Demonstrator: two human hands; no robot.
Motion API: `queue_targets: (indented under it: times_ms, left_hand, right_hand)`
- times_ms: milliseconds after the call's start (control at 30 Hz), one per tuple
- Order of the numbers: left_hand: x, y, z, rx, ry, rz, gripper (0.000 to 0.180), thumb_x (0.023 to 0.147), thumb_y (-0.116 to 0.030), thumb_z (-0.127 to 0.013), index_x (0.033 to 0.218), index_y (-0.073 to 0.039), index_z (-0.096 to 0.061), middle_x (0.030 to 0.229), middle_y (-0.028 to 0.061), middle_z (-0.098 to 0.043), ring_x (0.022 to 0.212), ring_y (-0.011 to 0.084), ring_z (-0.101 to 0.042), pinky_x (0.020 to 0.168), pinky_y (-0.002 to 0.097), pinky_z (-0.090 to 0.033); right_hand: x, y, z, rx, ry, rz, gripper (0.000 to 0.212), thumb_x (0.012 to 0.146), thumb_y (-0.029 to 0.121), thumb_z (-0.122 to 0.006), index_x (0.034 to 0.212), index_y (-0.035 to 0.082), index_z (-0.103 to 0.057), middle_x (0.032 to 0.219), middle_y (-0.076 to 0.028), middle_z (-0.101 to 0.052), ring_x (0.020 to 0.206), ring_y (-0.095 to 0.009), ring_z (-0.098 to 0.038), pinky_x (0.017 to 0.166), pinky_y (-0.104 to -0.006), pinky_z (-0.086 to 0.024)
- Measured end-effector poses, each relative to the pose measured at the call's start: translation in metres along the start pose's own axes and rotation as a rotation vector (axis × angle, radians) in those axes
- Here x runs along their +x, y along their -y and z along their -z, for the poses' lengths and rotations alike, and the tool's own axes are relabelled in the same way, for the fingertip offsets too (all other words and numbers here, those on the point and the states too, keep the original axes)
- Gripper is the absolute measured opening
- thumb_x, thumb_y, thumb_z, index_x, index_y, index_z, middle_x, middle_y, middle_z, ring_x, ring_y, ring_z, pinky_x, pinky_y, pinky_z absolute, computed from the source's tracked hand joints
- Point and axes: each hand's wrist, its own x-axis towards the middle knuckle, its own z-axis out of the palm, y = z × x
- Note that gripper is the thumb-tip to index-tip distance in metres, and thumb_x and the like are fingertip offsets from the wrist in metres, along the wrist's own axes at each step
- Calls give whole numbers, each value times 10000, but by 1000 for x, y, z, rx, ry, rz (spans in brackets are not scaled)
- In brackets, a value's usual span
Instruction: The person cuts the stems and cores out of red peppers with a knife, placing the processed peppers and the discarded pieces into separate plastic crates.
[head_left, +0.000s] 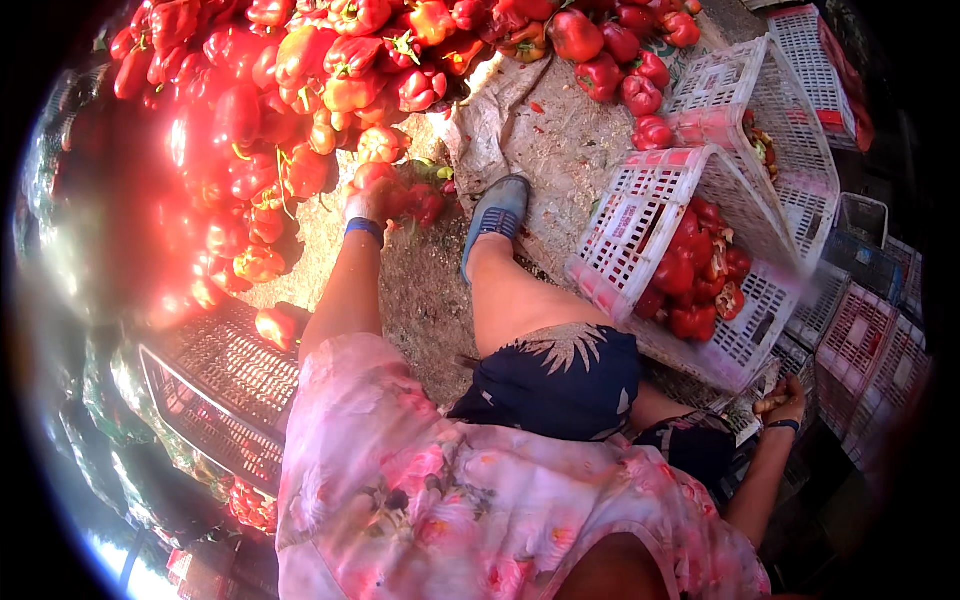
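My left hand (366, 206), with a blue band at its wrist, reaches forward to the near edge of a large heap of red bell peppers (240, 115). Its fingers are closed round a red bell pepper (374, 177), and more red peppers (424, 203) lie right beside it. Low at the right, my right hand (783, 402) is held near stacked crates with its fingers curled. Something small and pale shows at its fingertips, too unclear to name. A white plastic crate (640, 215) lies tilted to my right, with several red peppers (695, 270) inside, some of them broken or cut.
Another white crate (790, 110) stands behind the tilted one, and further crates (868, 330) are stacked at the right. An overturned crate (225, 370) sits at my left, a loose pepper (277, 326) at its edge. My shod foot (497, 210) rests on the dusty floor (560, 150).
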Motion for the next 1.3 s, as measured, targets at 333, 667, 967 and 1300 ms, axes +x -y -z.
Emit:
queue_targets:
  times_ms: [333, 667, 967, 1300]
  left_hand:
    - [-267, -160, -86, -229, 894, -571, 778, 626, -118, -746, 1353, -38, -481, 1196, 118, -598, 1063, 229, -607, 919, 361, -528]
    - [-469, -187, -149, -36, 1089, -1013, 815, 601, -59, -807, 1335, -24, -454, 1190, 108, -577, 1031, 201, -606, 888, 319, -529]
    - [-506, -156, -185, -224, 994, -984, 680, 676, -16, -739, 1310, -18, -493, 1132, 92, -610, 951, 191, -629, 835, 319, -549]
    - [-437, -125, -247, -658, 1406, 136, 620, 831, -374, -661, 1341, -75, -472, 1264, 155, -586, 1153, 369, -578, 998, 589, -441]
  right_hand:
    - [-257, -17, -229, -289, 754, 339, 449, 953, 253, -573, 1371, 96, -528, 687, -13, -565, 455, -89, -475, 407, -254, -381]
    - [-289, 34, -223, -373, 611, 1083, 568, 891, 169, -544, 1413, -23, -426, 848, -300, -640, 825, -449, -651, 709, -488, -523]
    - [-256, 3, -173, -475, 795, 870, 372, 904, 189, -523, 1229, 11, -559, 849, -291, -643, 812, -433, -656, 714, -484, -523]
    - [-211, -36, -172, -288, 600, 889, 417, 924, 224, -592, 1310, 70, -558, 861, -209, -679, 746, -306, -686, 684, -398, -542]
